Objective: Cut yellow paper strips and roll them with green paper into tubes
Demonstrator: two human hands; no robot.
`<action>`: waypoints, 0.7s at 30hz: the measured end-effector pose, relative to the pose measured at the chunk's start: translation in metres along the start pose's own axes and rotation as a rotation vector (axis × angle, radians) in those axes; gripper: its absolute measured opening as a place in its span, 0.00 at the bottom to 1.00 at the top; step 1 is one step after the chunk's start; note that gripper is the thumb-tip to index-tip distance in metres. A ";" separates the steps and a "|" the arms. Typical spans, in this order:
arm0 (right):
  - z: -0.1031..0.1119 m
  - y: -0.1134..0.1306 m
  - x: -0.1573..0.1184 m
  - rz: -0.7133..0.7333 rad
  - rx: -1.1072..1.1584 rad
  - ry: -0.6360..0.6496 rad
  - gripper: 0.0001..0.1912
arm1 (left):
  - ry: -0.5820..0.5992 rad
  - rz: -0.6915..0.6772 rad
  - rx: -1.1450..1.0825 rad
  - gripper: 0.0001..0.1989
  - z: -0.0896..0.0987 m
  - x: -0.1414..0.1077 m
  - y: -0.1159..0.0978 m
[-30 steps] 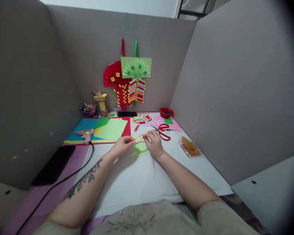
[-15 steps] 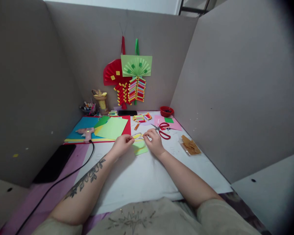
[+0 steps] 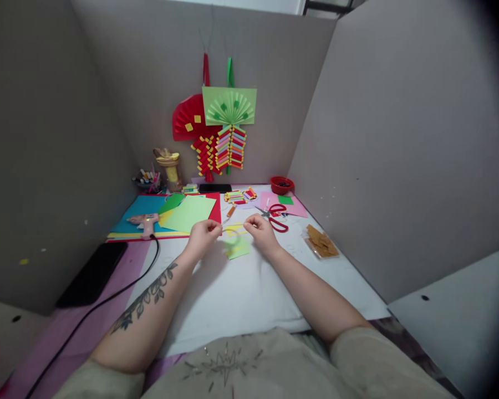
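Note:
My left hand (image 3: 204, 238) is closed in a pinch over the white cloth, at the end of a thin pale strip (image 3: 233, 230) that curves toward the other hand and is blurred. Fingertips pressed together, my right hand (image 3: 263, 234) faces it from the other side; what it pinches is too small to tell. Below and between the hands lies a small light green paper (image 3: 239, 249), with a yellowish blur over its left part. Yellow paper strips (image 3: 234, 227) lie just behind it. Close beyond my right hand are red-handled scissors (image 3: 278, 225).
A pink glue gun (image 3: 148, 223) with a black cord rests at left by coloured paper sheets (image 3: 191, 213). A box of brown pieces (image 3: 322, 244) stands at right, a red bowl (image 3: 281, 185) at back. Paper fan decorations (image 3: 229, 108) hang on the grey partition (image 3: 149, 66).
My hands have drawn a little farther apart, the left moving leftward. The pale strip between them has shifted and blurred, and more of the yellow strips shows. The view has tilted slightly.

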State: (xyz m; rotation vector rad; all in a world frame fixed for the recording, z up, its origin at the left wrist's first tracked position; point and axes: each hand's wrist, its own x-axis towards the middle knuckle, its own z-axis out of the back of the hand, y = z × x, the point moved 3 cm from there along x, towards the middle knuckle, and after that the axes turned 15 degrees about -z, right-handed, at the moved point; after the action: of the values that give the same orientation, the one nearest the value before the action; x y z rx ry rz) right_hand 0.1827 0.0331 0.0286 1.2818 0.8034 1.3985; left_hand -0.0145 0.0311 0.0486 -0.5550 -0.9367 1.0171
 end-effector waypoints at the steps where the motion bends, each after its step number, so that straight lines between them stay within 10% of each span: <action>1: -0.001 -0.004 0.002 -0.031 0.040 0.013 0.06 | -0.016 -0.004 0.014 0.12 0.001 0.000 -0.002; 12: 0.018 -0.037 0.021 -0.253 0.338 -0.104 0.07 | -0.139 -0.038 0.280 0.13 0.030 0.010 0.012; 16: 0.025 -0.040 0.025 -0.288 0.309 -0.086 0.09 | 0.034 -0.028 0.580 0.14 0.036 0.011 0.021; 21: 0.001 -0.024 0.008 -0.386 0.327 0.159 0.10 | 0.483 -0.241 0.630 0.12 -0.014 -0.018 -0.017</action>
State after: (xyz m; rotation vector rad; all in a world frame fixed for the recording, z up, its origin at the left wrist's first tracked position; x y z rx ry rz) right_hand 0.1902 0.0464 0.0084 1.1838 1.3548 1.0940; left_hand 0.0018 0.0078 0.0472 -0.1336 -0.2180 0.8451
